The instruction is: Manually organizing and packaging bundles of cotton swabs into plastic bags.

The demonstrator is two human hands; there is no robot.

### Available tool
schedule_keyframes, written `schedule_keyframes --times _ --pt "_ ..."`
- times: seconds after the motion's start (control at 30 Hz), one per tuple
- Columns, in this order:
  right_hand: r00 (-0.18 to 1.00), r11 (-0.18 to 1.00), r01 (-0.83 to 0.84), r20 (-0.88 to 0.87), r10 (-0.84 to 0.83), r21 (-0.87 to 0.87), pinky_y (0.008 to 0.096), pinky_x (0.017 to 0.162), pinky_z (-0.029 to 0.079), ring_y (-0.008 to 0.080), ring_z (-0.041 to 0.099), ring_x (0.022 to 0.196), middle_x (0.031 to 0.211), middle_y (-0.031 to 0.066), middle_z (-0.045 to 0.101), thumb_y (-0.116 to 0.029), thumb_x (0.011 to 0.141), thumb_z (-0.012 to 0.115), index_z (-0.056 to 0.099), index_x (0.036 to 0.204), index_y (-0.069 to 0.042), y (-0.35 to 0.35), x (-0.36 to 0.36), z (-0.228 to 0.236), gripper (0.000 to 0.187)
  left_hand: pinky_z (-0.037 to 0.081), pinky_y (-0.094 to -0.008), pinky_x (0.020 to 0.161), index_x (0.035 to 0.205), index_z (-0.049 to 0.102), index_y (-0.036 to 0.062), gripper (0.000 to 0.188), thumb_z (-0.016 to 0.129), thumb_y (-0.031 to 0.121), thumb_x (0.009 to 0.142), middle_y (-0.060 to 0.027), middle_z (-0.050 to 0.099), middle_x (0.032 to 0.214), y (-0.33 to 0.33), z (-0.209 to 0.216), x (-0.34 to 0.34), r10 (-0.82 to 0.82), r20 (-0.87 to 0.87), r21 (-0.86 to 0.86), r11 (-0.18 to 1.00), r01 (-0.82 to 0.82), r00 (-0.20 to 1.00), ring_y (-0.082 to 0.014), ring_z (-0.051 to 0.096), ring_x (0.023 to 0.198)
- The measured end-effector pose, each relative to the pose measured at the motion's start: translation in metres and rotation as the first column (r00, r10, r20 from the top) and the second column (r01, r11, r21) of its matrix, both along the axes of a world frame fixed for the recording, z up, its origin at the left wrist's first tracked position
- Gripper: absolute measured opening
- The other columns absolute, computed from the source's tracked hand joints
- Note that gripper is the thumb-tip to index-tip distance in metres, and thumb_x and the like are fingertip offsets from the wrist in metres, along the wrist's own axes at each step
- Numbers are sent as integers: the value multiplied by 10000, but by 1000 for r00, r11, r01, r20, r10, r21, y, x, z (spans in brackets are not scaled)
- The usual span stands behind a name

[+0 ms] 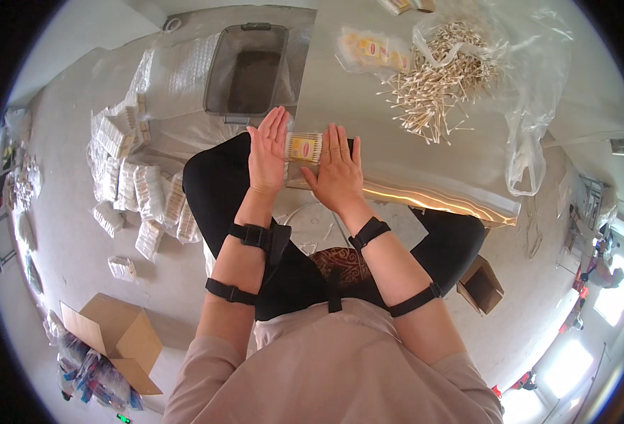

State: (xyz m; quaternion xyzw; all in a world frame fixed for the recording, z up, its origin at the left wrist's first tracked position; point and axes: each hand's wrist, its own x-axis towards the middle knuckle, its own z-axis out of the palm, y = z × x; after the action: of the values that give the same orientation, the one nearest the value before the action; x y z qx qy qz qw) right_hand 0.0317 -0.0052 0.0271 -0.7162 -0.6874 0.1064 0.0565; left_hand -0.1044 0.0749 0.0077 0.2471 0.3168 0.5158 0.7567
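At the near left corner of the grey table (354, 99), a small flat pack of cotton swabs (303, 148) with a yellow label lies between my two hands. My left hand (268, 150) is at its left side, fingers stretched out and the palm turned partly up. Against the pack's right side, my right hand (336, 164) rests palm down with straight fingers and the thumb out. Neither hand has its fingers wrapped round the pack. A large heap of loose cotton swabs (442, 85) spills from a clear plastic bag (527, 134) farther right on the table.
Clear packaging with yellow labels (372, 51) lies beside the heap. Left of the table stands a grey plastic bin (213, 88). Many bundled swab packs (146, 187) are piled on sheeting on the floor. Cardboard boxes stand at lower left (124, 328) and right (483, 286).
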Motion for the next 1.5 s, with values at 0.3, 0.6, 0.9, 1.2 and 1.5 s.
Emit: schedule_keyframes --times 0.3,0.6,0.9,1.2,1.5 --pt "999 999 8 33 -7 -38 512 1165 77 326 142 1446 1535 210 214 -502 913 475 268 1442 71 -10 3 -3 807 175 -363 1180 1418 323 -26 633 156 449 1034 -144 320 1499 -1 -1 0 -30 -187 115 992 52 982 -258 278 1404" --pt "999 999 30 20 -30 -32 521 1161 65 345 133 1445 1529 229 214 -512 903 488 278 1426 98 -5 -11 -3 831 175 -360 1180 1396 355 -32 604 158 417 1043 -151 342 1484 -3 0 3 12 -85 32 999 -9 996 -256 298 1394" --pt "999 999 30 -14 -30 27 517 1161 90 327 164 1440 1522 214 238 -496 888 534 288 1424 85 1 -8 -1 828 197 -366 1171 1384 375 -21 504 202 308 1045 -150 360 1469 -3 -2 3 -9 -104 95 995 19 994 -265 310 1384" --pt "994 992 -66 -78 75 110 478 1167 127 311 194 1433 1506 212 278 -522 874 531 316 1414 81 -11 21 -7 837 181 -435 1173 1444 282 -19 689 448 -35 776 -189 299 1500 5 15 -16 241 -958 258 492 831 154 -352 248 1410" --pt "998 990 -43 -34 48 135 507 1159 128 327 202 1425 1499 217 286 -535 867 529 349 1399 82 -2 12 -6 835 174 -440 1169 1451 277 -8 560 415 185 943 -182 242 1531 3 -4 1 659 -714 23 358 933 -235 -313 219 1427"
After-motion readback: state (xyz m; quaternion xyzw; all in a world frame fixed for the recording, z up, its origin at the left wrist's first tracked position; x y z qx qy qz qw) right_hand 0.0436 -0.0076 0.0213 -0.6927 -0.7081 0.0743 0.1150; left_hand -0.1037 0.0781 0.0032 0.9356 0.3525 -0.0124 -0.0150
